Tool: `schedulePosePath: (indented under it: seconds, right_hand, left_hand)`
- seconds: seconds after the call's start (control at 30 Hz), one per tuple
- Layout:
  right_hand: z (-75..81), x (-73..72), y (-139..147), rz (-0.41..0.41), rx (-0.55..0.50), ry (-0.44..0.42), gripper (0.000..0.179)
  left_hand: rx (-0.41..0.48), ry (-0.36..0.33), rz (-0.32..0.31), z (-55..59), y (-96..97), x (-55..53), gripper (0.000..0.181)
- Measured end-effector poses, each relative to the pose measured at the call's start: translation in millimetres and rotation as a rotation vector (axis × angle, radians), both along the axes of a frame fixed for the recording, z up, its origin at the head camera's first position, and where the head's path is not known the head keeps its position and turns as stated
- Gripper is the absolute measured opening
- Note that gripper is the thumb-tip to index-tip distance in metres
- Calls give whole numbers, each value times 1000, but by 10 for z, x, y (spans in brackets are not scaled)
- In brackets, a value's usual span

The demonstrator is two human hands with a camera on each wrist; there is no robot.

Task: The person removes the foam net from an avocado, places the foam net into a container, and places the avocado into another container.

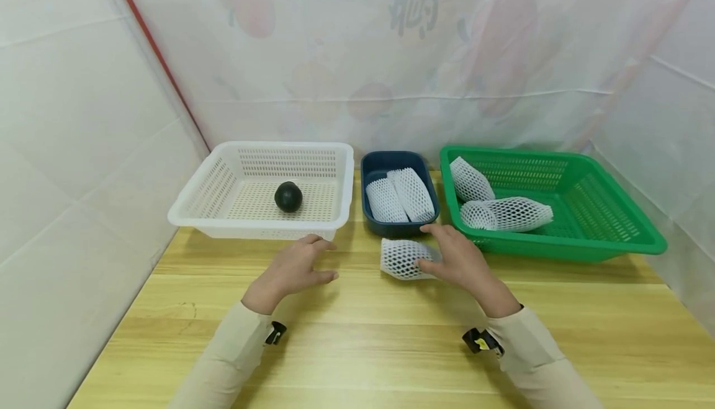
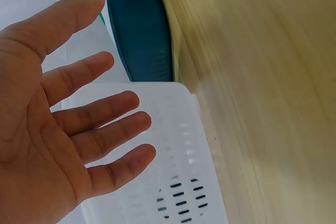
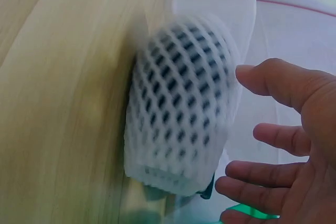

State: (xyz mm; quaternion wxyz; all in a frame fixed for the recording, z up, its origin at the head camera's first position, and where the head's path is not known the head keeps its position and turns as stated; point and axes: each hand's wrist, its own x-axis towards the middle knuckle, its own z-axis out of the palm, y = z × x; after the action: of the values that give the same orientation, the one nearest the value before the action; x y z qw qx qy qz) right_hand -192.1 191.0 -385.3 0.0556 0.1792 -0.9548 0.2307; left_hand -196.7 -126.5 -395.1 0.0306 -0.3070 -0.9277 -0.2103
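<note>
A white foam net sleeve (image 1: 406, 260) lies on the table in front of the blue box, with something dark showing through its mesh (image 3: 181, 93). Beside its right end is my right hand (image 1: 459, 260), fingers spread, with the thumb tip close to the mesh in the right wrist view. My left hand (image 1: 293, 265) hovers before the white basket (image 1: 259, 230), palm bare and fingers apart (image 2: 105, 119). Inside that basket sits one dark, round, fruit-like thing (image 1: 288, 197).
The small dark blue box (image 1: 393, 229) holds two white net sleeves (image 1: 412, 194), side by side. To its right stands a green basket (image 1: 609, 210) with several net sleeves (image 1: 516, 214) at its left side. A white curtain (image 1: 357, 55) hangs behind the wooden table (image 1: 357, 359).
</note>
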Motion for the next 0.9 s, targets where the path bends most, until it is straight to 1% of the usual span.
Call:
schedulePosePath:
  seconds: [0.2, 0.33, 0.43, 0.63, 0.83, 0.9]
  right_hand:
    - [16, 45, -22, 29, 21, -4, 60]
    - [14, 60, -21, 34, 34, 21, 58]
    - [14, 109, -3, 39, 41, 33, 58]
    - [-3, 230, 31, 58, 42, 24, 55]
    - [-9, 243, 14, 74, 38, 46, 53]
    - [-9, 243, 12, 78, 37, 48, 53]
  left_hand:
    - [5, -12, -11, -12, 50, -3, 47]
    - [5, -6, -8, -18, 67, 11, 48]
    - [9, -7, -16, -16, 93, 39, 49]
    - [18, -19, -70, -36, 173, 90, 49]
    - [13, 4, -110, -66, 251, 84, 46]
    - [10, 1, -122, -66, 281, 78, 45]
